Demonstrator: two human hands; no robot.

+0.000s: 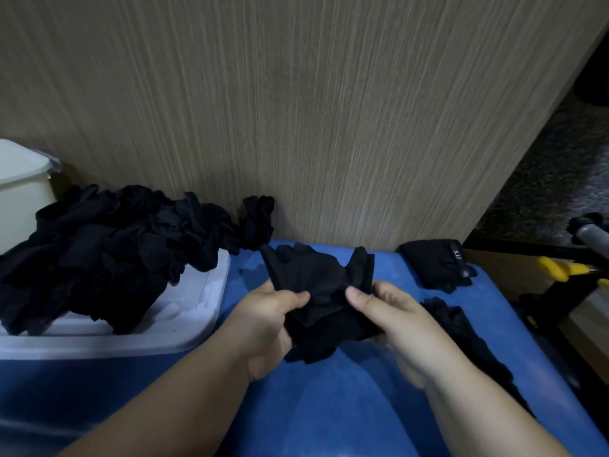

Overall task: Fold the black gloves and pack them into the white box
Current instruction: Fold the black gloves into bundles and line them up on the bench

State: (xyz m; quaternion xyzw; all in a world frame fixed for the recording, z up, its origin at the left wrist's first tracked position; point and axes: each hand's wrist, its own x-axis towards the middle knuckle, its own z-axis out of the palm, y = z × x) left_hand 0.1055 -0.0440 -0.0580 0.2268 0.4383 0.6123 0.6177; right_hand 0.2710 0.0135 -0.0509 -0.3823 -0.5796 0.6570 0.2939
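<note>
You are holding crumpled black gloves [316,301] over the blue worktop [329,407]. Your left hand [267,324] and right hand [398,321] are pinching them, each grip closed on the cloth. One white box [184,328] on your left is carrying a big glove pile [99,252]. Two more are lying on your right: a folded glove [435,265] and a loose glove [461,331].

bare blue tabletop [329,407] lies near, hemmed by glove heap [108,255] left, wood panel [296,110] behind.
</note>
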